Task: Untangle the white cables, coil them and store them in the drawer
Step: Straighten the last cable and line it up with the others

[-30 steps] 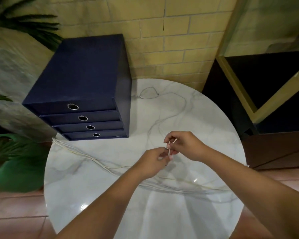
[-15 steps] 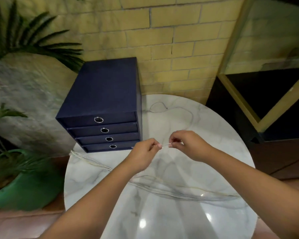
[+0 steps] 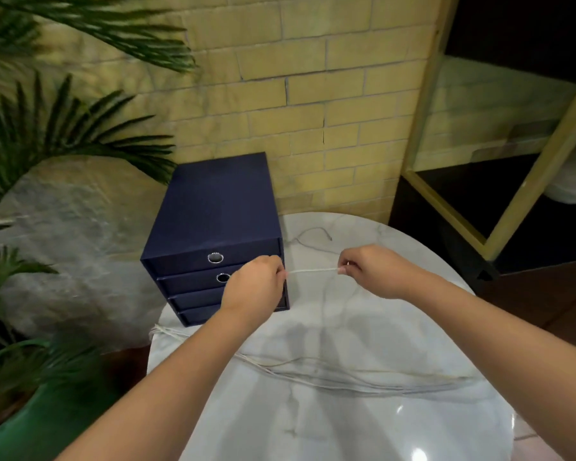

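A short stretch of white cable [image 3: 313, 270] is pulled taut between my two hands above the round marble table [image 3: 396, 427]. My left hand [image 3: 256, 284] pinches its left end in front of the drawer unit. My right hand [image 3: 366, 267] pinches its right end. Several more white cables [image 3: 330, 377] lie in a long loose bundle across the table, trailing to its left edge. A thin cable loop [image 3: 310, 236] rests at the back of the table. The dark blue drawer unit [image 3: 213, 211] stands at the table's back left, all its drawers shut.
A palm in a green pot [image 3: 24, 410] stands at the left, beside the table. A yellow brick wall [image 3: 313, 111] rises behind. A yellow-framed dark shelf [image 3: 479, 227] stands at the right, close to the table's edge.
My hands have moved apart, stretching the cable straight between them, and have risen off the table. The view has tilted upward, showing more wall and plant.
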A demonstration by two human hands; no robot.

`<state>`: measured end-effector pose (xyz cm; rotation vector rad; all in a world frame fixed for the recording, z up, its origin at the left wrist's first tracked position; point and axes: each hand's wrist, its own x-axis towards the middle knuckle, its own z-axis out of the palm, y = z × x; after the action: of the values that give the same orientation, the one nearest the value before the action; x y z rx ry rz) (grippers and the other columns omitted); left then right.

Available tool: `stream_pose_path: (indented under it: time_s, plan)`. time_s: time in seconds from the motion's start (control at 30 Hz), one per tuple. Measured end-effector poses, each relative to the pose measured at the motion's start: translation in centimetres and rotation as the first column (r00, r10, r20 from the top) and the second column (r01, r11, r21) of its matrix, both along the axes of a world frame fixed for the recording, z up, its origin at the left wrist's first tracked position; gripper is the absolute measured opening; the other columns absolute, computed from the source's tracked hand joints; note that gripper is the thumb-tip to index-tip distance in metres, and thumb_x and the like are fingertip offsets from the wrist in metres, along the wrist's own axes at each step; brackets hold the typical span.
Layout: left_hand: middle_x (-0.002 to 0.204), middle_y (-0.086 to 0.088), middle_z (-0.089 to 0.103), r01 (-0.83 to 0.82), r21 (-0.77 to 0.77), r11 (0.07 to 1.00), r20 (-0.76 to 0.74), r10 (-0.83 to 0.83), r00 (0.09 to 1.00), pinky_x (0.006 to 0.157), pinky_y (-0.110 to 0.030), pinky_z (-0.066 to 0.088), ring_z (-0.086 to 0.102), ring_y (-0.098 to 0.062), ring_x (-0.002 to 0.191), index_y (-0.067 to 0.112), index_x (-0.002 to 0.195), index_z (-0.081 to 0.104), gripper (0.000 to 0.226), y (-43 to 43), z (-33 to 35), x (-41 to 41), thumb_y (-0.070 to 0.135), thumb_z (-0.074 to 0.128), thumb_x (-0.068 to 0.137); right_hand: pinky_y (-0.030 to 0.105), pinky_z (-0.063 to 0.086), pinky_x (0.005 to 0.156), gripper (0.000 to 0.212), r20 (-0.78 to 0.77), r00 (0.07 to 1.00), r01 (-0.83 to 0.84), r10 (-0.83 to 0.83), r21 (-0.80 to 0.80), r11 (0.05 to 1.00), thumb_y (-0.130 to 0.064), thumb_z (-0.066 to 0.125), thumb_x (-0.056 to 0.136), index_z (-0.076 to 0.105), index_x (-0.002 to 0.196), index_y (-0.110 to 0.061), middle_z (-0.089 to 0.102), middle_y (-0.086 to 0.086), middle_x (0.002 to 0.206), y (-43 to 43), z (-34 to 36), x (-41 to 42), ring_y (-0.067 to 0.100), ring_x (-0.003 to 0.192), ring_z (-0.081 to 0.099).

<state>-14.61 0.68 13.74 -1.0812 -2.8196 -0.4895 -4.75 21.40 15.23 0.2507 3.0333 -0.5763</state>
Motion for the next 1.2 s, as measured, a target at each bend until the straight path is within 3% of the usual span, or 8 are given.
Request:
stream_pose_path:
  time_s: [0.1,0.23,0.43,0.57,0.7,0.87,1.07,1.2]
  plan:
    - [0.091,0.004,0.058,0.005,-0.007,1.0,-0.081,-0.005,0.997,0.06,-0.032,0.038,0.056,-0.02,0.079,0.016,0.096,0.058,0.026,-1.0,0.3,-0.3,0.035,0.041,0.101,0.033,0.044,0.069,0.025,0.136,0.99,0.02,-0.035,0.107,0.994,-0.033,0.042,0.099,0.062,0.097,-0.018,0.061,0.003,0.085,0.1,0.9,-0.1,0.022,0.082,0.056]
    - [0.092,0.005,0.06,0.04,0.027,0.999,-0.229,-0.033,0.973,0.061,-0.032,0.047,0.058,-0.02,0.074,0.017,0.098,0.059,0.029,-1.5,2.0,-1.2,0.037,0.039,0.101,0.034,0.043,0.064,0.034,0.145,0.982,0.068,-0.122,0.328,0.942,-0.04,0.034,0.101,0.043,0.072,-0.025,0.047,-0.004,0.071,1.2,1.3,0.0,0.022,0.077,0.051]
    - [0.086,0.005,0.062,0.012,-0.002,1.0,-0.279,-0.012,0.96,0.058,-0.035,0.05,0.058,-0.019,0.07,0.019,0.098,0.058,0.028,0.0,4.1,-0.6,0.037,0.037,0.101,0.032,0.045,0.056,0.037,-0.138,0.966,0.253,-0.22,0.317,0.914,-0.047,0.033,0.099,0.054,0.084,-0.02,0.059,0.002,0.076,2.9,4.2,0.0,0.024,0.07,0.056]
    - [0.076,0.003,0.06,-0.068,0.064,0.996,-0.134,0.076,0.988,0.05,-0.032,0.038,0.053,-0.019,0.066,0.018,0.094,0.055,0.025,1.8,5.4,0.0,0.034,0.039,0.101,0.03,0.036,0.053,0.037,-0.245,0.945,0.288,-0.218,0.303,0.908,-0.044,0.034,0.1,0.056,0.082,-0.02,0.059,0.004,0.075,4.1,5.3,0.2,0.025,0.068,0.052]
    - [0.079,-0.004,0.063,0.023,0.125,0.992,0.148,-0.042,0.988,0.06,-0.04,0.048,0.054,-0.02,0.066,0.014,0.09,0.061,0.029,1.8,5.4,0.5,0.029,0.039,0.102,0.029,0.028,0.048,0.039,-0.328,0.906,0.353,-0.266,0.244,0.903,-0.04,0.032,0.101,0.061,0.091,-0.016,0.055,0.002,0.072,6.7,6.0,0.8,0.025,0.066,0.05]
    - [0.069,-0.005,0.062,-0.213,0.192,0.958,0.199,0.175,0.964,0.05,-0.03,0.037,0.047,-0.016,0.053,0.011,0.092,0.066,0.031,3.1,5.2,0.5,0.024,0.038,0.1,0.026,0.017,0.042,0.035,-0.507,0.857,0.287,-0.089,0.328,0.9,-0.041,0.041,0.098,0.048,0.071,-0.02,0.041,-0.003,0.053,7.0,6.4,1.6,0.027,0.051,0.044]
    - [0.082,-0.011,0.068,-0.397,0.192,0.897,0.371,0.309,0.876,0.052,-0.03,0.042,0.05,-0.022,0.058,0.009,0.092,0.069,0.031,4.3,4.7,-0.1,0.022,0.041,0.098,0.024,0.031,0.034,0.044,-0.635,0.745,0.135,0.204,0.443,0.886,-0.043,0.04,0.096,0.047,0.062,-0.016,0.044,-0.003,0.045,6.0,6.1,2.0,0.022,0.036,0.041]
    - [0.078,0.0,0.069,-0.381,0.321,0.867,0.472,0.202,0.858,0.069,-0.037,0.054,0.063,-0.019,0.071,0.016,0.089,0.068,0.028,4.4,4.3,0.1,0.018,0.042,0.099,0.024,0.028,0.035,0.044,-0.679,0.706,0.149,0.202,0.421,0.895,-0.043,0.039,0.095,0.051,0.063,-0.014,0.043,-0.002,0.044,6.8,6.0,2.0,0.023,0.036,0.042]
